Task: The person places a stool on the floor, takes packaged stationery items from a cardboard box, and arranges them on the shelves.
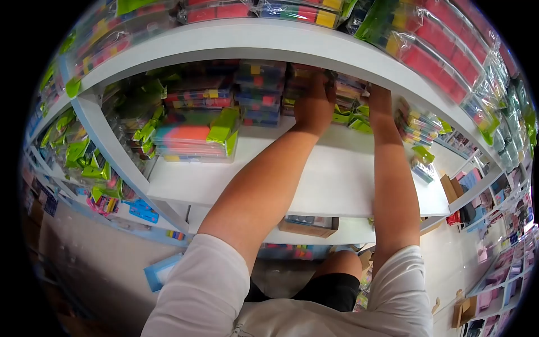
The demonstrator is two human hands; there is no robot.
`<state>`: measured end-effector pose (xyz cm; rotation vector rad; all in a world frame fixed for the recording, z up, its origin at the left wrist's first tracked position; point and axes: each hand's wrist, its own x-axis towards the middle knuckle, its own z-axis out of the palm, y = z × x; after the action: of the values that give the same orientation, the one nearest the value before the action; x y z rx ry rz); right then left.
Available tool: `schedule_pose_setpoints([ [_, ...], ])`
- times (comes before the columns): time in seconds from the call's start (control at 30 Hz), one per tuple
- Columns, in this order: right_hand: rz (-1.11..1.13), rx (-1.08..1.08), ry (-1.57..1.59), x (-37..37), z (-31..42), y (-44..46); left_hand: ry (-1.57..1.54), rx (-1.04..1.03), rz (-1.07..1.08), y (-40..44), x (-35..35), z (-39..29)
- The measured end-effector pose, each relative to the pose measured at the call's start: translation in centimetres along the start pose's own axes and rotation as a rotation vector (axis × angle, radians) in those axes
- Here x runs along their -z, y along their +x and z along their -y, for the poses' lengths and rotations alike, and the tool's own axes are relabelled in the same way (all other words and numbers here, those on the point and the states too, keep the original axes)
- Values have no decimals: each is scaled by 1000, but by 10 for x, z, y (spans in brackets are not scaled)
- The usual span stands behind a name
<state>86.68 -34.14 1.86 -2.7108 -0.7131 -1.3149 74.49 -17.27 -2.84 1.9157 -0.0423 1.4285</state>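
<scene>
Both arms are reaching into the middle shelf (337,168), under the white edge of the upper shelf (269,35). Left hand (314,106) is sitting at the near left of the stacked packs (350,91) at the back; its fingers are disappearing into shadow, so can't tell if they're gripping or loose. Right hand (380,99) is going in just right of the same packs; the shelf edge is hiding its fingers, can't tell their state either. The packs are lying between the two hands, with bright green tabs (359,121) hanging off the front.

Labels: packs are showing yellow patches and green tabs, but any print is coming out too small and blurred to read. No brand I can call.

Left of the left hand, a stack of blue-sided packs (258,98) is standing close by; farther left, clear packs with an orange-red top (188,137) are resting nearer the front. Right of the right arm, another pack stack (414,123) is leaning, with a small pack (422,170) lying in front. Red packs (441,39) are filling the upper shelf at right. Below, a cardboard box (309,226) is sitting on the lower shelf.
</scene>
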Motion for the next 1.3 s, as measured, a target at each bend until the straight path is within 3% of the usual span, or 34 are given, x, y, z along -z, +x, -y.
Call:
schedule_pose_setpoints([
  [0.03,-49,-109,463,-29,-18,5,-6,-15,-19,2,1,-1],
  [0.1,-98,-218,922,-36,-23,3,-32,-56,10,4,4,-1],
  [0.27,-104,-91,765,-21,-13,-6,-107,-177,235,6,15,-20],
  [0.33,-102,-70,800,-25,-10,-4,-46,-471,182,5,18,-26],
  [0.5,4,-169,1054,-2,12,-6,31,-491,250,1,16,-32],
  [0.6,-155,-92,894,1,29,-7,89,-457,320,-2,13,-31],
  [0.67,-276,-501,1431,40,60,-16,129,-452,321,-4,12,-30],
  [0.7,-244,-498,1550,34,61,-14,118,-441,352,-4,12,-32],
  [0.93,-220,-419,1312,42,56,-39,221,-586,142,4,24,-44],
  [1.1,-365,-437,1107,31,64,-36,437,-578,262,2,19,-36],
  [1.17,-641,-334,826,35,69,-40,454,-497,302,6,14,-28],
  [1.3,-648,-264,789,60,74,-43,585,-471,344,0,17,-30],
])
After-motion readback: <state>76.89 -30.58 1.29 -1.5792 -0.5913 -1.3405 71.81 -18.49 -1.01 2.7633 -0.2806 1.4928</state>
